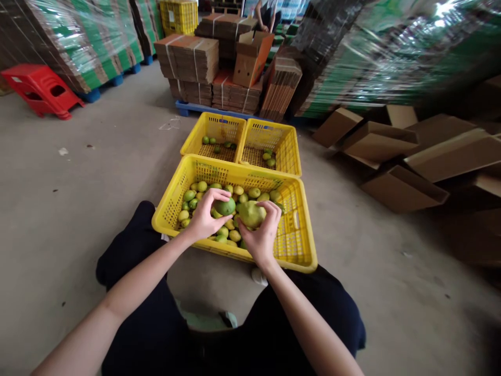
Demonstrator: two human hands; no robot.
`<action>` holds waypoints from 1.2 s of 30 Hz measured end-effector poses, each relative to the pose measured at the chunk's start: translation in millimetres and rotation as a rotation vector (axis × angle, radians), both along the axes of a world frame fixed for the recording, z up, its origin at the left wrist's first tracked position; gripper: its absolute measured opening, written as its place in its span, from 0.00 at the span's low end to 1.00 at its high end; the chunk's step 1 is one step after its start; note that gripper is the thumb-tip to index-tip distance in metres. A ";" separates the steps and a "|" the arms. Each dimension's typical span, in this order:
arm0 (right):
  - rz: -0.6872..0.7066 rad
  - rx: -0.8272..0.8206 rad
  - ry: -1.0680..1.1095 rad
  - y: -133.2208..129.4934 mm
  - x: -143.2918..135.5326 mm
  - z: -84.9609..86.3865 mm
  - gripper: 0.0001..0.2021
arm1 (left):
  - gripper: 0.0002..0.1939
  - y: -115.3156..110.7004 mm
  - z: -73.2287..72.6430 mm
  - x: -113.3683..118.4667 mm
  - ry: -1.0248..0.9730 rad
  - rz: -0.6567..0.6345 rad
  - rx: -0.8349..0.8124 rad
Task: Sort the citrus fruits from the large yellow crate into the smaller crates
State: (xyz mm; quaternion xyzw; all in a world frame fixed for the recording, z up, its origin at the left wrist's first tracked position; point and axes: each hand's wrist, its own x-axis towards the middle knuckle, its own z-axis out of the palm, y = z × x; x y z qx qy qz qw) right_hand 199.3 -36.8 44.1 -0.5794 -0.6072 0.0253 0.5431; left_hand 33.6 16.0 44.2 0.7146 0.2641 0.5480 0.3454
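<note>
Between the thumb and fingers of my left hand [206,216] is a green lemon [225,207]. My right hand [263,235] grips a larger-looking, yellow-green lemon [251,214] with a bumpy surface. The two fruits are side by side, close together, above a yellow plastic crate [301,222]. Many loose lemons [189,195], green to yellow, lie on the crate's floor, mostly in its left and middle part. My hands hide some of them.
Beyond the large crate stand two smaller yellow crates, left [191,138] and right [289,151], with a few green fruits inside. Bundled flat cardboard [188,57] rests on a blue pallet [183,108]. Open cartons [403,188] lie right; a red stool [43,89] stands left. A person [268,15] is behind.
</note>
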 end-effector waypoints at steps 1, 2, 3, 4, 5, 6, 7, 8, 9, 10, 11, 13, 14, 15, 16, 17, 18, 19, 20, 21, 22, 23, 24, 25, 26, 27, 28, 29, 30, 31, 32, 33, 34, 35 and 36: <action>-0.005 0.042 -0.041 -0.4 -0.5 0.6 0.23 | 0.18 -1.0 0.1 0.2 0.004 -0.010 0.013; -0.003 0.073 -0.071 -0.8 -1.0 1.1 0.23 | 0.18 -1.9 0.3 0.6 0.004 -0.017 0.017; 0.006 0.095 -0.093 -1.1 -1.5 1.4 0.23 | 0.18 -2.6 0.5 1.1 0.000 -0.022 0.017; 0.018 0.109 -0.108 -1.5 -1.9 1.4 0.23 | 0.18 -3.1 0.7 1.4 -0.004 -0.028 0.013; 0.030 0.116 -0.118 -1.8 -2.3 1.2 0.23 | 0.18 -3.3 1.0 1.7 -0.007 -0.034 0.009; 0.039 0.117 -0.124 -2.1 -2.6 0.8 0.24 | 0.18 -3.3 1.4 1.7 -0.010 -0.040 0.007; 0.044 0.115 -0.128 -2.4 -2.9 0.3 0.24 | 0.18 -3.0 1.6 1.6 -0.012 -0.044 0.005; 0.046 0.111 -0.130 -2.6 -3.1 -0.1 0.24 | 0.18 -2.7 1.8 1.3 -0.013 -0.046 0.004; 0.044 0.110 -0.129 -2.7 -3.3 -0.5 0.24 | 0.18 -2.3 1.9 0.9 -0.014 -0.046 0.001; 0.042 0.111 -0.126 -2.8 -3.5 -0.8 0.24 | 0.18 -1.9 1.8 0.6 -0.014 -0.046 -0.001; 0.040 0.113 -0.120 -2.9 -3.7 -1.0 0.24 | 0.18 -1.6 1.6 0.3 -0.013 -0.045 -0.004; 0.038 0.115 -0.108 -2.8 -4.1 -1.2 0.23 | 0.18 -1.3 1.2 0.1 -0.008 -0.045 -0.007; 0.038 0.113 -0.103 -2.7 -4.3 -1.3 0.23 | 0.18 -1.4 1.1 0.1 -0.005 -0.045 -0.008; 0.036 0.108 -0.097 -2.6 -4.5 -1.3 0.23 | 0.18 -1.4 1.0 0.3 0.000 -0.044 -0.008; 0.035 0.102 -0.092 -2.4 -4.6 -1.4 0.23 | 0.18 -1.4 1.1 0.4 0.007 -0.041 -0.006; 0.034 0.095 -0.085 -2.2 -4.6 -1.5 0.23 | 0.18 -1.5 1.2 0.5 0.013 -0.035 -0.004; 0.035 0.092 -0.077 -1.9 -4.6 -1.6 0.23 | 0.18 -1.4 1.4 0.5 0.020 -0.028 -0.001; 0.038 0.091 -0.067 -1.6 -4.5 -1.7 0.23 | 0.18 -1.4 1.6 0.4 0.025 -0.020 0.001; 0.043 0.094 -0.056 -1.3 -4.5 -1.9 0.23 | 0.17 -1.5 1.8 0.3 0.028 -0.012 0.003; 0.048 0.099 -0.045 -1.1 -4.6 -2.2 0.23 | 0.17 -1.6 2.1 0.1 0.029 -0.007 0.003; 0.053 0.106 -0.033 -1.0 -4.8 -2.5 0.23 | 0.17 -1.9 2.4 -0.1 0.027 -0.005 -0.002; 0.059 0.112 -0.022 -1.0 -5.1 -2.9 0.23 | 0.17 -2.3 3.0 -0.2 0.023 -0.006 -0.013; 0.065 0.116 -0.009 -1.1 -5.5 -3.2 0.23 | 0.17 -3.0 3.8 -0.2 0.016 -0.010 -0.031; 0.070 0.115 0.011 -1.3 -5.9 -3.3 0.23 | 0.17 -3.7 5.0 -0.2 0.008 -0.015 -0.059; 0.076 0.102 0.044 -1.5 -6.3 -3.1 0.23 | 0.18 -4.3 6.5 -0.2 -0.001 -0.018 -0.100; 0.085 0.067 0.099 -1.6 -6.4 -2.4 0.24 | 0.20 -4.9 8.3 -0.2 -0.008 -0.016 -0.157; 0.098 0.009 0.179 -1.4 -6.2 -1.1 0.25 | 0.21 -5.1 10.3 -0.1 -0.010 -0.004 -0.231; 0.109 -0.068 0.280 -0.8 -5.4 0.9 0.26 | 0.22 -4.9 12.3 -0.2 -0.009 0.017 -0.317; 0.117 -0.155 0.397 0.3 -3.9 3.4 0.28 | 0.23 -4.3 14.3 -0.4 -0.007 0.047 -0.409; 0.120 -0.243 0.523 2.0 -1.8 6.4 0.30 | 0.24 -3.3 16.1 -0.6 -0.008 0.079 -0.505; 0.119 -0.326 0.660 4.2 0.9 9.7 0.31 | 0.24 -2.0 17.6 -0.9 -0.014 0.104 -0.602; 0.121 -0.413 0.812 6.7 4.0 12.9 0.31 | 0.25 -0.6 18.9 -1.3 -0.025 0.111 -0.700; 0.129 -0.504 0.965 9.4 7.1 15.8 0.29 | 0.26 0.9 19.8 -1.6 -0.038 0.101 -0.795; 0.143 -0.594 1.102 12.0 10.0 18.3 0.25 | 0.26 2.3 20.3 -1.9 -0.051 0.076 -0.887; 0.163 -0.693 1.217 14.1 12.3 20.3 0.21 | 0.27 3.6 20.5 -2.1 -0.062 0.043 -0.975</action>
